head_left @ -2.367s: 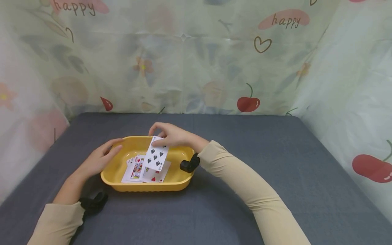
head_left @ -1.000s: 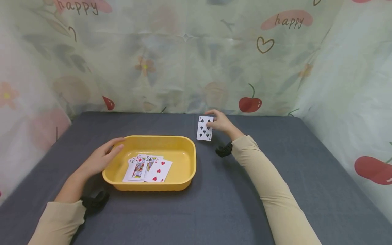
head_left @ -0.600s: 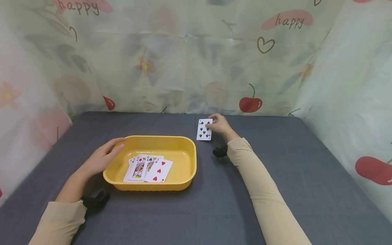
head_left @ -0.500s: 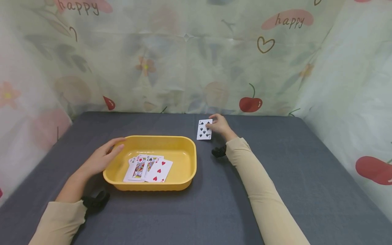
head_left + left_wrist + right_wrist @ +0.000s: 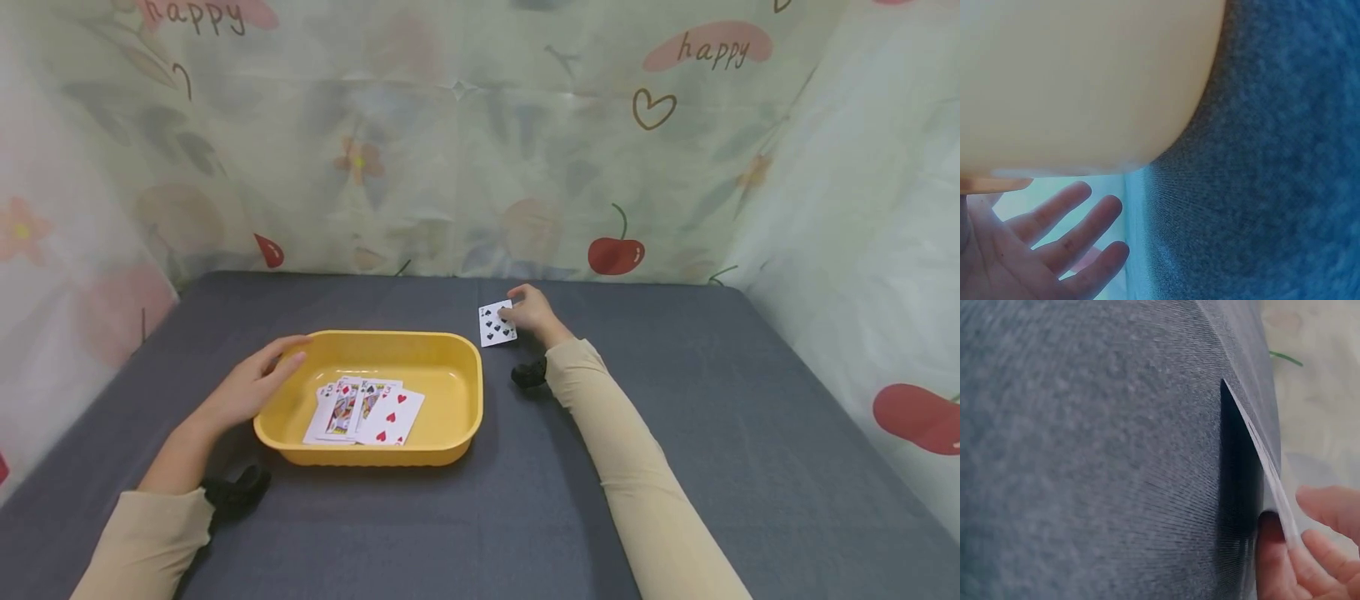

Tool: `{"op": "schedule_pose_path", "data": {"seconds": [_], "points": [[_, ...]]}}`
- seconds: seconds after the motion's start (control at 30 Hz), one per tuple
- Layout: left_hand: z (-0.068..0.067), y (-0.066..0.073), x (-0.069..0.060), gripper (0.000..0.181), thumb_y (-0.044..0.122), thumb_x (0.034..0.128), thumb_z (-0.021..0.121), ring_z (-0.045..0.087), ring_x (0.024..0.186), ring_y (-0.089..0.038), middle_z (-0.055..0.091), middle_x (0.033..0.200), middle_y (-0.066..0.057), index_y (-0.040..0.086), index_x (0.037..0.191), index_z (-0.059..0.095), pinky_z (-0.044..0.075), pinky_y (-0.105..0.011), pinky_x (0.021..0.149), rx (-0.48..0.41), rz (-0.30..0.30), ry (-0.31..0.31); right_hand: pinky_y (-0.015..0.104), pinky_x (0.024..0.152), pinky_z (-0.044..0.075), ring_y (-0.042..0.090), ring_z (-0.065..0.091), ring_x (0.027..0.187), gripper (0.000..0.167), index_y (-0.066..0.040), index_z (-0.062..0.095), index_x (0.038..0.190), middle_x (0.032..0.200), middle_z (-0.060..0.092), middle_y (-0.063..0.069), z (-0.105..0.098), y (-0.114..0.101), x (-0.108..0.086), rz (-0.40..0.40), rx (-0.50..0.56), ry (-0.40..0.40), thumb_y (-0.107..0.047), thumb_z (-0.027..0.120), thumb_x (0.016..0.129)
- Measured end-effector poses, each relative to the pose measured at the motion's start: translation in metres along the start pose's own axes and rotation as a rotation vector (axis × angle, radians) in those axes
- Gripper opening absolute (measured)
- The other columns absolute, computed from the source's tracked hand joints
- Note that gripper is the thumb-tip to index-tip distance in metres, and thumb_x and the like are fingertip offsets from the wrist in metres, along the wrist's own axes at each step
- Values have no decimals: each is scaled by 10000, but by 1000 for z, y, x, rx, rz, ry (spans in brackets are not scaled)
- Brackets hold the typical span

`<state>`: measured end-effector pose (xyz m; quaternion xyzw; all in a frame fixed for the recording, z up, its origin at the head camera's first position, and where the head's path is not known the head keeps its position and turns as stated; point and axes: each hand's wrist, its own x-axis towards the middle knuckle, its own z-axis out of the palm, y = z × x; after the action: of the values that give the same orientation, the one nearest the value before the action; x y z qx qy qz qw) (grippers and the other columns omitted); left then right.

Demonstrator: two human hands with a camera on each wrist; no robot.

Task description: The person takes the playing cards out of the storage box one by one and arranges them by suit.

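Observation:
In the head view, my right hand (image 5: 534,313) pinches a seven of spades playing card (image 5: 493,331) over the table, beyond the tray's right corner. The right wrist view shows that card (image 5: 1261,449) edge-on and tilted, its lower edge at or close to the cloth, between the thumb and fingertips. At the left rim of a yellow plastic tray (image 5: 450,335) is my left hand (image 5: 242,388), thumb toward the inside. Its fingers spread loosely beside the tray wall in the left wrist view. Several playing cards lie overlapped in the tray, a three of hearts (image 5: 392,419) on top.
A dark grey cloth (image 5: 720,467) covers the table. Behind it hangs a printed curtain (image 5: 450,167) with cherries and flowers, and similar sheets close off both sides. Black straps sit on both wrists.
My right hand has carried the seven of spades from above the tray to the back of the table on the right, then lowered and tilted it slightly. The left hand stays at the rim.

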<state>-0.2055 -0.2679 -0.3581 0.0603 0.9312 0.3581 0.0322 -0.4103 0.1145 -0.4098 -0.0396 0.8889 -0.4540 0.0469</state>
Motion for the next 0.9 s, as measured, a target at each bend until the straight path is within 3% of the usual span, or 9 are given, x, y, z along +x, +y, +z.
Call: {"op": "schedule_pose_path", "data": {"seconds": [0.13, 0.2, 0.33, 0.6, 0.9], "points": [[0, -1, 0, 597, 467, 987, 350, 354, 1293, -452, 307, 1470, -260, 74, 1435, 318, 323, -612, 1018, -1, -7, -4, 341, 797, 497, 233, 606, 934, 458, -75, 546, 1179, 1069, 624, 144, -1, -1, 5, 55, -110, 39, -275, 713, 802], [0, -1, 0, 599, 469, 986, 351, 362, 1286, -451, 305, 1470, -260, 75, 1436, 316, 328, -613, 1015, 0, -9, -5, 387, 909, 468, 275, 566, 1061, 465, -53, 506, 1248, 1208, 569, 168, -6, -26, -17, 129, -163, 16, -229, 665, 847], [0, -1, 0, 597, 465, 987, 353, 358, 1289, -452, 303, 1471, -261, 73, 1435, 317, 320, -617, 1020, 1, -4, -4, 369, 870, 499, 295, 598, 1035, 462, -18, 457, 1278, 1251, 521, 202, -12, -47, -39, 171, -178, -24, -205, 620, 888], [0, 0, 0, 597, 469, 986, 352, 335, 1306, -457, 299, 1476, -257, 75, 1433, 321, 305, -622, 1025, 0, -7, -5, 342, 839, 542, 333, 627, 1017, 459, 3, 425, 1298, 1318, 457, 223, -25, -50, -50, 154, -157, -57, -191, 576, 910], [0, -1, 1, 600, 475, 985, 349, 337, 1307, -454, 299, 1478, -256, 79, 1434, 322, 311, -617, 1023, 0, -7, -4, 394, 907, 515, 325, 597, 1098, 407, -25, 492, 1268, 1230, 546, 200, -36, -72, -64, 71, -66, -137, -212, 577, 916]]}}
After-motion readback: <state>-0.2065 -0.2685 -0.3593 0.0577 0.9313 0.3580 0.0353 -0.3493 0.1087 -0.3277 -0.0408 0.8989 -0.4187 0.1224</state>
